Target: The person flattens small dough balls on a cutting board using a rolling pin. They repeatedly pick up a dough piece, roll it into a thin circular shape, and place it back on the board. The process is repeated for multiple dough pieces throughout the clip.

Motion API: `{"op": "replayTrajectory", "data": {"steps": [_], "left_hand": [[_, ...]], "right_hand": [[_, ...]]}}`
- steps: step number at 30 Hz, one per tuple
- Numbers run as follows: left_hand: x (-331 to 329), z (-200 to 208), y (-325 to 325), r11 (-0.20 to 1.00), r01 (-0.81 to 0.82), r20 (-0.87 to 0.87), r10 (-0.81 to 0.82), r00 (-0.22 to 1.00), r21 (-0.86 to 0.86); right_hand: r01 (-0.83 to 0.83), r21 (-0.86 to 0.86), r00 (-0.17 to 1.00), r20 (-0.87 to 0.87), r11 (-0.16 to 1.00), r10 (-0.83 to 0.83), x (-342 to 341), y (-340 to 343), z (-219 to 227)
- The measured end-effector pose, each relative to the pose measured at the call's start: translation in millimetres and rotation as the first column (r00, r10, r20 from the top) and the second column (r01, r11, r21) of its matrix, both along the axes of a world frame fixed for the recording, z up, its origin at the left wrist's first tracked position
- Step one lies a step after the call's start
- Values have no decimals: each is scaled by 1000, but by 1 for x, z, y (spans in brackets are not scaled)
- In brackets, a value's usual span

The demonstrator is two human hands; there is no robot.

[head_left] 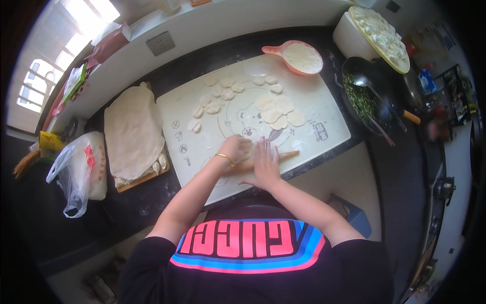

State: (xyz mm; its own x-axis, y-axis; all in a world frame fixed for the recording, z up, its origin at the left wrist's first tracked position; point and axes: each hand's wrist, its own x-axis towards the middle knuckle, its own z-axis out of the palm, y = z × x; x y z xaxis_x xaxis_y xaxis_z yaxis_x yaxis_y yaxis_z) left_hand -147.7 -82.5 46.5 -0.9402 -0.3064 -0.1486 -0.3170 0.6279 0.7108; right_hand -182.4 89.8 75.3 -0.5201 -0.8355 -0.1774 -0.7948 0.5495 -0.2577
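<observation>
A light wooden rolling pin (289,155) lies across the near part of a white kneading mat (324,114). My right hand (265,164) rests flat on the pin, fingers stretched forward and thumb apart. Close beside it, my left hand (235,148), a gold bangle at its wrist, is curled with its fingertips on the edge of a small dough wrapper (247,152), partly hidden by the hands. Beyond my hands is a cluster of round rolled wrappers (277,107), overlapping one another. Small flattened dough pieces (213,108) are scattered at the mat's far left and middle.
A pink scoop of flour (302,58) stands at the mat's far edge. On the right sits a dark pan of chopped greens (358,99) with utensils, below a tray of dumplings (377,30). Leftward, a cloth (132,134) covers a dumpling board, beside a plastic bag (83,167).
</observation>
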Motion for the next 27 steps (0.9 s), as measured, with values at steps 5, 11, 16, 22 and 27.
{"op": "replayTrajectory", "data": {"steps": [5,11,16,22,27], "left_hand": [[-15,-17,-1,985,117,179,-94,979,-123],[0,-7,1,978,-197,-6,198,980,62],[1,5,7,958,-192,102,174,979,212],[-12,10,2,1000,21,174,-22,984,5],[-11,14,-5,999,-41,196,33,980,34]], "right_hand": [[74,-12,993,-94,997,-74,-28,-42,-10],[-12,81,1000,18,997,10,-10,-12,6],[-52,76,999,-1,996,52,1,7,1],[36,11,996,-87,999,-35,-24,-40,-5],[41,37,999,8,998,-41,-21,-35,2]]}}
